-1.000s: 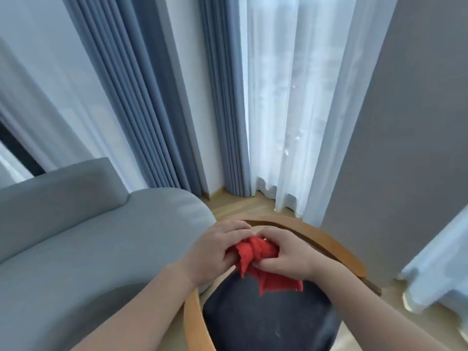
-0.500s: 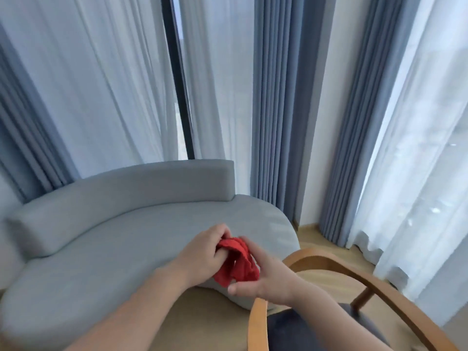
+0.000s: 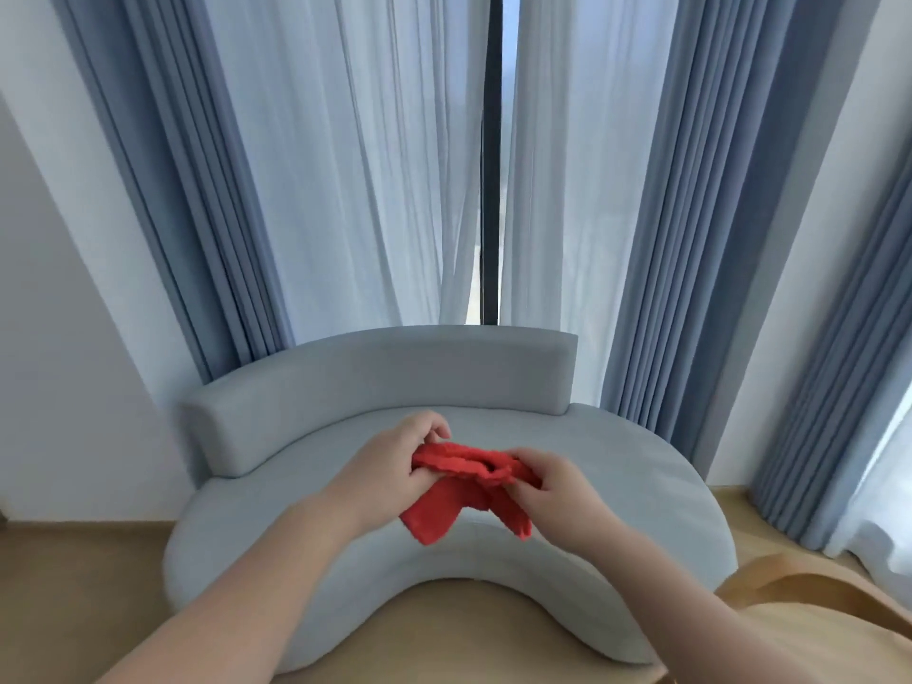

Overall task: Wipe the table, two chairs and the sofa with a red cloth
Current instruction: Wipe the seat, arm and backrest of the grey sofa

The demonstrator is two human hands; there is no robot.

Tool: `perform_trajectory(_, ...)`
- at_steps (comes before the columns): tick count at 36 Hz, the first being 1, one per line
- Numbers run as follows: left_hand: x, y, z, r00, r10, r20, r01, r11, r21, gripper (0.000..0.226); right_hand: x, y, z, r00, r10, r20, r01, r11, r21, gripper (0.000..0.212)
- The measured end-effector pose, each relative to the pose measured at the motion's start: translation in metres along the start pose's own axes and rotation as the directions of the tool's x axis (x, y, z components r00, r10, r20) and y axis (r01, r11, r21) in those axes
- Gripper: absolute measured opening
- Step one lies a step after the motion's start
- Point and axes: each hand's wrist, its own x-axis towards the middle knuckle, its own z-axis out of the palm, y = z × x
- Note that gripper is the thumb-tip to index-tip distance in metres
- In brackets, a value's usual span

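A curved light grey sofa [image 3: 617,510] with a low backrest lies straight ahead, in front of the window. Above its seat I hold a crumpled red cloth [image 3: 464,481] in both hands. My left hand [image 3: 395,466] grips the cloth's left end. My right hand [image 3: 557,491] pinches its right end, and two loose ends hang down between them. The curved wooden rim of a chair [image 3: 809,585] shows at the lower right; its seat is out of view. No table is in view.
Blue drapes [image 3: 691,239] and white sheer curtains [image 3: 370,190] hang behind the sofa around a dark window frame [image 3: 491,190]. White walls flank the window. Wooden floor [image 3: 74,585] runs along the sofa's left and front.
My view has swung left from the chair to face the sofa. Both hands kept hold of the red cloth and moved apart, spreading it between them over the sofa seat.
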Motion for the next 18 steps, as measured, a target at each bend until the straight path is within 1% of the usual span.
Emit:
perform_trajectory(2, -0.002, -0.021, -0.014, 1.0, -0.018, 0.007, 0.018, 1.0, -0.025, 0.022, 0.013, -0.004, 0.015, 0.999, -0.004, 0.036, 0.005, 1.0, -0.028, 0.022)
perform_trajectory(5, -0.003, -0.046, -0.028, 0.997, -0.021, 0.077, 0.024, 0.999, -0.034, 0.023, 0.024, -0.008, 0.033, 0.997, 0.03, 0.077, -0.025, 0.997, -0.069, 0.018)
perform_trajectory(7, -0.003, -0.057, -0.032, 0.99, -0.014, 0.144, 0.015, 1.0, -0.007, 0.02, 0.029, -0.008, 0.037, 0.988, 0.062, 0.143, -0.05, 0.995, -0.087, 0.017)
perform_trajectory(10, -0.001, -0.067, -0.033, 0.973, 0.026, 0.228, -0.039, 0.998, 0.053, 0.014, 0.034, -0.008, 0.034, 0.963, 0.126, 0.24, -0.108, 0.991, -0.084, 0.02)
perform_trajectory(12, 0.001, -0.072, -0.033, 0.967, 0.033, 0.252, -0.045, 0.998, 0.043, 0.012, 0.039, -0.009, 0.031, 0.956, 0.142, 0.255, -0.128, 0.989, -0.071, 0.021)
perform_trajectory(14, 0.006, -0.076, -0.031, 0.97, 0.025, 0.241, -0.031, 0.999, 0.02, 0.013, 0.044, -0.011, 0.029, 0.957, 0.145, 0.251, -0.132, 0.989, -0.066, 0.023)
perform_trajectory(18, 0.019, -0.084, -0.026, 0.97, -0.02, 0.242, 0.036, 0.997, -0.064, 0.01, 0.062, -0.006, 0.029, 0.96, 0.157, 0.23, -0.152, 0.988, -0.043, 0.021)
